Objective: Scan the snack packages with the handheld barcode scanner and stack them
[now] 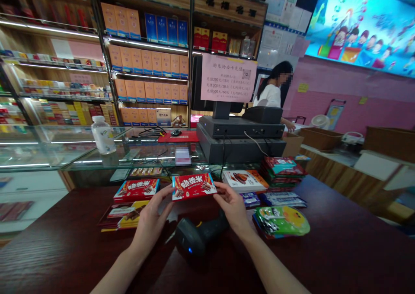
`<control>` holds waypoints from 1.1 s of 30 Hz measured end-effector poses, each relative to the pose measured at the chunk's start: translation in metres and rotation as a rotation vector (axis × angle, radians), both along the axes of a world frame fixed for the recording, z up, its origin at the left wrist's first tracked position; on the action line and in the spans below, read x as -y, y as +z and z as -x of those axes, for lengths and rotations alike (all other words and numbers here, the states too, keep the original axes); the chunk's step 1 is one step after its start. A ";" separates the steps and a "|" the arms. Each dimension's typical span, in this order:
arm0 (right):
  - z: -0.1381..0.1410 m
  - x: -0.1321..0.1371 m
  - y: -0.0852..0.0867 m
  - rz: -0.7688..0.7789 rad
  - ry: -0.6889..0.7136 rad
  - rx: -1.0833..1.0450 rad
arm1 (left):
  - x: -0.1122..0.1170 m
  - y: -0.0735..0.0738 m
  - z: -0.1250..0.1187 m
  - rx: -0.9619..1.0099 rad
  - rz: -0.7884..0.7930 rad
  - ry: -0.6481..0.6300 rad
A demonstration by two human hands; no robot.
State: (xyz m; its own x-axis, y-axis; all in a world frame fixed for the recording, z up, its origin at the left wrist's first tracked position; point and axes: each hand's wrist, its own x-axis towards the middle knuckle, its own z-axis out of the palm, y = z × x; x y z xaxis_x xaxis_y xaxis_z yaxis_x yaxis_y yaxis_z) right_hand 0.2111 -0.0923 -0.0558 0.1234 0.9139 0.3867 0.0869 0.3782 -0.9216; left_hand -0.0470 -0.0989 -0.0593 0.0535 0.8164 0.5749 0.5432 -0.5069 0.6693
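Observation:
Both of my hands hold a red snack box [193, 186] with white lettering just above the dark wooden counter [58, 246]. My left hand [152, 219] pinches its left end, and my right hand [232, 205] pinches its right end. A black handheld barcode scanner [198, 235] lies on the counter right below the box, between my wrists. A second red box of the same kind [136, 189] lies to the left, atop flat brown and yellow packets [125, 216].
Right of my hands lie a white snack box [244, 180], a stack of red-green packets [282, 167], blue packets [279, 199] and green-yellow bags [281, 220]. Behind stand a till [240, 134], a glass case with a bottle [103, 134], stocked shelves and a person [274, 93] in white.

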 end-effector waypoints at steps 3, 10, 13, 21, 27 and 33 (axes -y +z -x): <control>0.002 0.005 0.005 -0.026 -0.053 0.022 | 0.002 0.004 0.000 0.026 -0.053 0.038; 0.006 0.008 0.003 -0.067 -0.053 0.089 | 0.002 0.010 -0.003 0.108 -0.060 0.169; 0.008 0.007 0.001 -0.148 -0.085 0.155 | 0.001 0.011 -0.005 0.119 -0.045 0.224; 0.009 0.003 0.001 -0.034 -0.164 0.062 | 0.002 0.013 -0.011 0.150 0.067 0.129; 0.004 -0.003 0.003 0.046 -0.156 -0.092 | -0.007 0.002 -0.005 -0.132 -0.074 -0.014; 0.008 -0.001 0.002 0.088 -0.092 -0.107 | -0.010 -0.005 -0.001 -0.366 -0.183 0.067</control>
